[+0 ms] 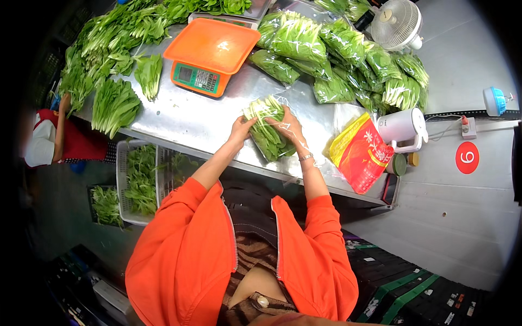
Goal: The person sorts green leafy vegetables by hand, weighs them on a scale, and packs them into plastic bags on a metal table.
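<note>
A bundle of leafy greens [267,140] with pale stalks lies before me at the front of the metal table [191,126]. Clear plastic film surrounds part of it. My left hand [240,129] grips the stalk end from the left, thumb on top. From the right, my right hand [288,127] holds the same bundle, its fingers across the stalks. Film reaches over that hand towards the wrist; whether the hand is inside a bag I cannot tell. Behind the bundle stands an orange weighing scale [212,45] with a bare pan.
Bagged greens [299,40] are piled at the back right, loose greens [110,45] at the left. A red-and-yellow plastic bag [361,153], an electric kettle [401,127] and a fan [395,24] stand rightward. A crate [122,183] holds greens below; another person's arm [61,126] is far left.
</note>
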